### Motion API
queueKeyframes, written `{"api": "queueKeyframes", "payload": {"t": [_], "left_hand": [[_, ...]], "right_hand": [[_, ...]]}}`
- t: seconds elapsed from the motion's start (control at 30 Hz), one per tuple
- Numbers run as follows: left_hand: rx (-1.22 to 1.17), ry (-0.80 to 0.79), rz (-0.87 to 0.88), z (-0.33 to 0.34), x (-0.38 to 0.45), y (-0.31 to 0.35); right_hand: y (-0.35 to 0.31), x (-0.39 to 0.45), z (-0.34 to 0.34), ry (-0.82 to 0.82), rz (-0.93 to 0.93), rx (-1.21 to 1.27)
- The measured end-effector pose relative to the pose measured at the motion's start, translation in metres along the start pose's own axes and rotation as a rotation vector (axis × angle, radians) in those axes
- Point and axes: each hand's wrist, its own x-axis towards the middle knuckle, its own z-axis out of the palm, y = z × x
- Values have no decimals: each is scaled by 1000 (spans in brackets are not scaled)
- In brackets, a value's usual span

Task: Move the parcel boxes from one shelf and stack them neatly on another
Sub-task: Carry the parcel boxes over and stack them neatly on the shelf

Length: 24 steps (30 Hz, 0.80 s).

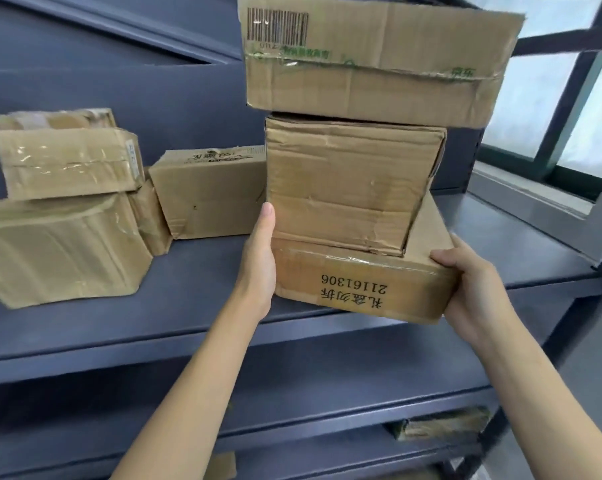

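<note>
Head view: bottom box (358,289) of a three-box stack overhangs the shelf (188,292) edge; creased, soft cardboard, probably light but top-heavy; my left hand (258,268) presses flat on its side, my right hand (472,282) curls round the corner; grip low.

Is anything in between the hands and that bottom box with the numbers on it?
No. The left hand lies flat against the numbered box and the right hand grips its other corner. Two boxes sit on top.

Window frame (549,202) at right
</note>
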Motion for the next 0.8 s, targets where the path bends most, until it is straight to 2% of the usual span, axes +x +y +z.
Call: {"api": "queueKeyframes", "payload": {"t": [0.17, 0.4, 0.8], "left_hand": [[30, 113, -24, -22, -65, 11], [62, 272, 8, -83, -136, 41], [87, 604, 49, -245, -296, 94]], "right_hand": [[6, -39, 14, -95, 74, 31], [19, -85, 71, -280, 116, 42], [79, -207, 231, -602, 232, 62]]}}
